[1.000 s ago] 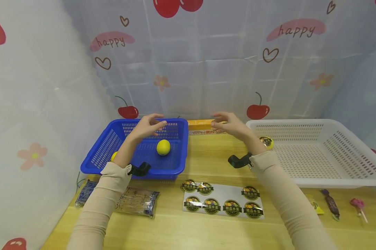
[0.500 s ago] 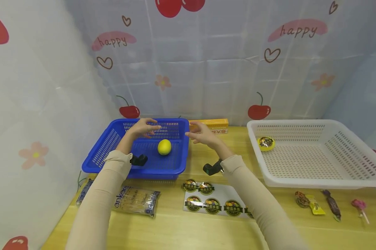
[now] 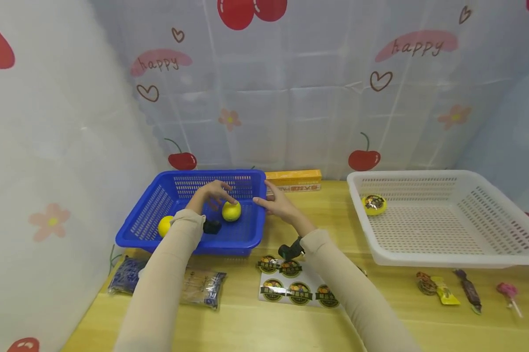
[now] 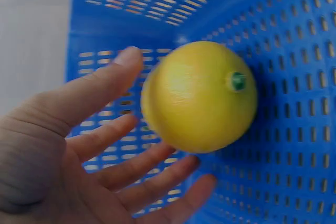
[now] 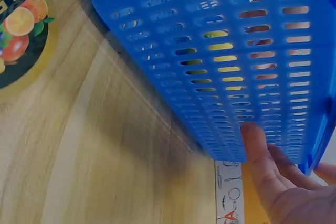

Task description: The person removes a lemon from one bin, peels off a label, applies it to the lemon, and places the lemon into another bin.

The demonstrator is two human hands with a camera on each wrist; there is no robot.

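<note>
Inside the blue basket [image 3: 261,230], my left hand [image 3: 209,194] reaches over a round yellow fruit [image 3: 231,212] with a green stem end. In the left wrist view, its fingers [image 4: 139,163] spread loosely beside and below the fruit, the thumb near its side; whether they touch it is hard to tell. My right hand [image 3: 283,205] holds the basket's right rim, thumb at the top edge and other fingers against the outer slotted wall, as the right wrist view shows. Another yellow fruit [image 3: 164,226] lies at the basket's left, partly behind my sleeve.
A white basket [image 3: 457,259] on the right holds a yellow fruit [image 3: 373,205] bearing a round label. Between the baskets lie a sticker sheet [image 3: 299,293] in front and an orange pasta box [image 3: 295,176] behind. Candies [image 3: 468,289] and plastic packets [image 3: 202,287] lie near the front.
My left hand has lowered and moved right to the fruit inside the blue basket. From the middle of the table, my right hand has moved left onto that basket's right rim.
</note>
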